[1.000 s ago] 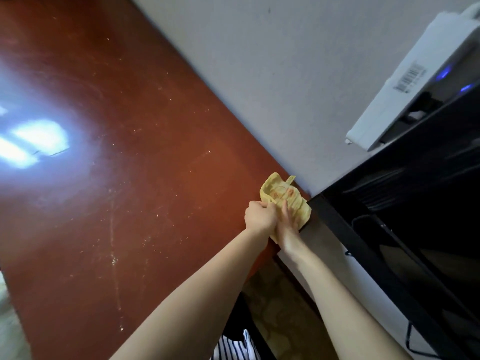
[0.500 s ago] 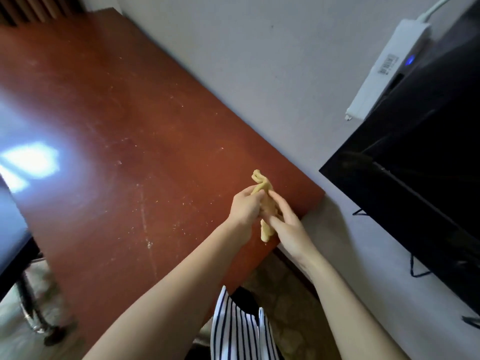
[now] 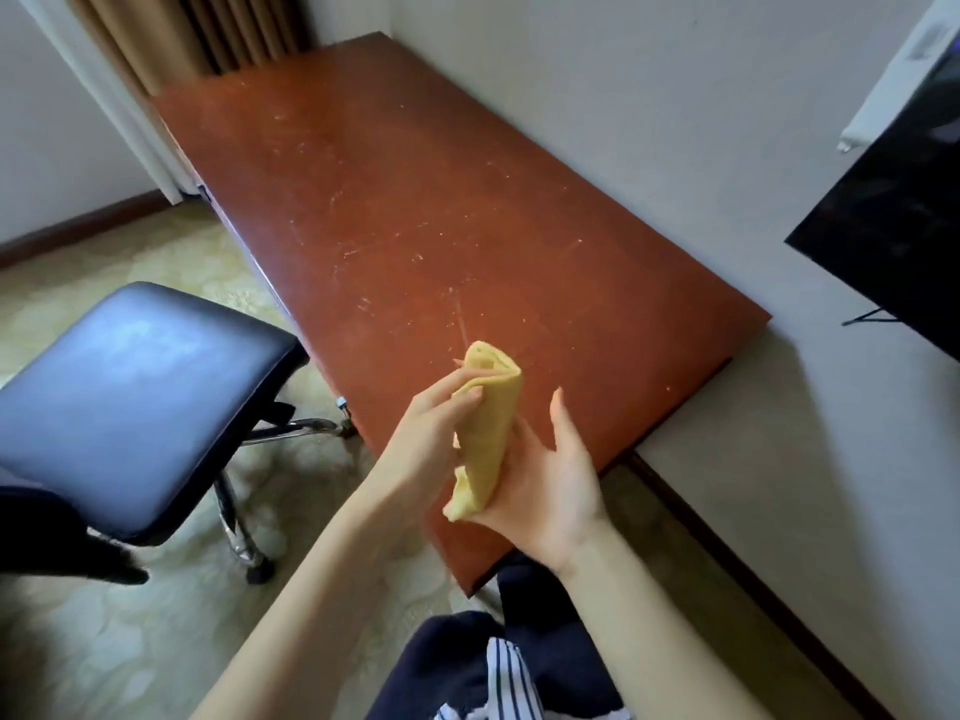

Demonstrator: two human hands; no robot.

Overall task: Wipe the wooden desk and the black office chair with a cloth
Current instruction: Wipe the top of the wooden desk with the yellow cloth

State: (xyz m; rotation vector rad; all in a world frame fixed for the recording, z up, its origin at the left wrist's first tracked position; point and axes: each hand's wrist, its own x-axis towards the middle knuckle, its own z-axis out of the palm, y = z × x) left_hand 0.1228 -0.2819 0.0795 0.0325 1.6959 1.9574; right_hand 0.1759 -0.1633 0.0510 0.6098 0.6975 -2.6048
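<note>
Since a second ago the cloth (image 3: 485, 433) has come off the desk (image 3: 415, 210): then it lay spread at the desk's far right corner by the wall under both hands, and now it is folded into a narrow roll and held up in the air above the desk's near end. The left hand (image 3: 434, 433) pinches the roll's upper part between thumb and fingers. The right hand (image 3: 545, 485) cradles the lower part in its palm, fingers loosely curled round it and the thumb raised free. The view has also pulled back, so the whole desk top shows where only its corner did before.

The desk is reddish brown, long, set against the white wall (image 3: 649, 122) on its right side, and its top is streaked with pale scratches and specks. The chair (image 3: 140, 397), black with a padded seat and chrome legs, stands to the left of the desk, near its front edge but apart from it. Brown curtains (image 3: 197, 33) hang beyond the desk's far end. A dark screen (image 3: 893, 226) hangs on the wall at right, with a white device (image 3: 893, 85) above it. The floor (image 3: 130, 641) is pale and patterned. Striped and dark clothing (image 3: 509, 672) shows at the bottom edge.
</note>
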